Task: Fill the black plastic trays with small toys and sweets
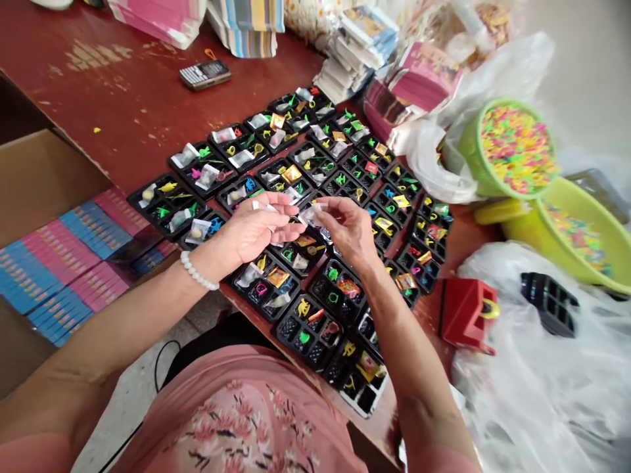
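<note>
Both hands are above a spread of black compartment trays (308, 335). My left hand (259, 230) is turned partly palm up, its fingers curled around small white packets (263, 207). Beside it, my right hand (348, 226) pinches a small whitish packet (309, 214) between thumb and fingers, close to the left fingertips. The trays below hold small coloured plastic toys, such as a green heart (303, 337), along with orange sachets (277, 276) and whitish packets. My hands hide some of the middle trays.
A green basket (470, 151) and a yellow-green basin (616, 246) of small plastic pieces stand at right. Near them are a red tape dispenser (466, 315) and plastic bags (542, 387). A phone (204, 73) lies behind the trays. A carton (49, 161) holds pink and blue boxes at left.
</note>
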A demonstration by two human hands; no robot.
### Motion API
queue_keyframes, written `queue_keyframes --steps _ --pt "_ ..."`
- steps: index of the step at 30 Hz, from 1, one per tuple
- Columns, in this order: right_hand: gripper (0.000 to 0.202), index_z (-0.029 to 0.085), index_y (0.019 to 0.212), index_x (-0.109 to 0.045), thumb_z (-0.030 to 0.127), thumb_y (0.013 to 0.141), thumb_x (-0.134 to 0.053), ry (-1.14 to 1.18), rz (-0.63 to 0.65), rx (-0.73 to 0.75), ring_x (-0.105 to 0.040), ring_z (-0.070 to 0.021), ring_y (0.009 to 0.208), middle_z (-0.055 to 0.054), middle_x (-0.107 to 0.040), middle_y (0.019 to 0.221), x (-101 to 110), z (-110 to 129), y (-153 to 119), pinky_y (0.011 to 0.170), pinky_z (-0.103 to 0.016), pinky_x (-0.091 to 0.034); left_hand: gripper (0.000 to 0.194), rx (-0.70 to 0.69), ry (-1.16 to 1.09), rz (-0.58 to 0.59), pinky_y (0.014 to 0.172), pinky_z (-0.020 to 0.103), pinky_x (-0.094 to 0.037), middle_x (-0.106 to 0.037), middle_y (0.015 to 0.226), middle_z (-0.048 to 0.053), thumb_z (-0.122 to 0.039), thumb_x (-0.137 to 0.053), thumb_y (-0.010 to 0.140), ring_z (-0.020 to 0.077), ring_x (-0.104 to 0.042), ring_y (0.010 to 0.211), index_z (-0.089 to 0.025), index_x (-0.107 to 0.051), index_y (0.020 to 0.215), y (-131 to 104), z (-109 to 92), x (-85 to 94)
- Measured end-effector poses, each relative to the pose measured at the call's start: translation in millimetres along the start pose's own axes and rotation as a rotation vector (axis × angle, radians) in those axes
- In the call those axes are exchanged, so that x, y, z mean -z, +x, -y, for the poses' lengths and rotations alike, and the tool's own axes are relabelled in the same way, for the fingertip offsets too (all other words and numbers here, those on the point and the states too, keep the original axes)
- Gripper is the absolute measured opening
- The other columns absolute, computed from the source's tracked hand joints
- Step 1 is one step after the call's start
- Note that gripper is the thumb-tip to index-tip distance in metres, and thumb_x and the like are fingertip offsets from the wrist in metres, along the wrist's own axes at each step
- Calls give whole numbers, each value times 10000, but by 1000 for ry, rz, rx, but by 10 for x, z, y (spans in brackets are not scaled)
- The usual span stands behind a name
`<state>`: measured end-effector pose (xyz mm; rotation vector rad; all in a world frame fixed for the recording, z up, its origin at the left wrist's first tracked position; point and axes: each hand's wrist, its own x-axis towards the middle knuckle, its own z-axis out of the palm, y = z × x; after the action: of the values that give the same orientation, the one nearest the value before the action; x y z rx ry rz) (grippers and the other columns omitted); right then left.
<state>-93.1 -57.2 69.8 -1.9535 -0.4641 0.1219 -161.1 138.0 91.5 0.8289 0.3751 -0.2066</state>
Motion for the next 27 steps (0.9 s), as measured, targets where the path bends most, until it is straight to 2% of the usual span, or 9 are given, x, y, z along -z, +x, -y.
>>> queue_keyframes --steps 3,7,11,14,19,23,27 --pt "376 202 1065 -741 521 868 -749 70 35 -12 -666 -144 787 -44 -749 960 -47 -2 92 714 -288 -563 257 9 52 26 681 307 -620 -718 939 76 13 -724 757 202 -755 719 -118 -673 971 47 1 -30" --pt "332 199 1009 -740 488 851 -776 116 -30 -32 -649 -127 747 -28 -746 915 -104 96 79 677 -266 -548 192 -61 124 49 575 253 -585 -715 840 56 -39 -758 780 164 -712 598 -142 -662 911 125 56 -79" --pt "333 191 943 -714 501 840 -777 207 -91 -66 -637 -121 697 -16 -730 835 -36 77 126 617 -250 -519 205 -80 202 31 489 233 -539 -688 711 49 -55 -770 774 180 -690 531 -155 -660 915 196 8 -91" --pt "272 188 892 -699 451 851 -752 113 -159 -55 -632 -126 693 -16 -732 803 15 -71 212 657 -266 -518 246 -72 190 4 508 250 -553 -700 749 52 -51 -794 752 181 -694 540 -154 -656 928 215 -96 -61" --pt "146 192 862 -723 335 871 -694 -214 -136 -96 -546 -110 613 20 -698 717 -24 -286 293 637 -261 -424 275 -93 91 -38 585 280 -582 -719 851 58 -48 -805 715 177 -709 606 -144 -637 910 204 -227 29" --pt "152 212 917 -761 331 883 -673 -409 -140 -108 -556 -132 639 21 -676 692 -41 -288 291 641 -269 -379 250 -89 90 -24 587 297 -582 -719 849 63 -44 -749 723 191 -710 620 -135 -637 927 201 -232 53" --pt "171 207 958 -770 310 889 -653 -377 -147 -98 -590 -144 674 -4 -722 774 -39 -230 301 650 -278 -390 213 -36 81 8 570 303 -577 -706 823 63 -28 -704 751 199 -706 610 -129 -632 923 200 -185 7"
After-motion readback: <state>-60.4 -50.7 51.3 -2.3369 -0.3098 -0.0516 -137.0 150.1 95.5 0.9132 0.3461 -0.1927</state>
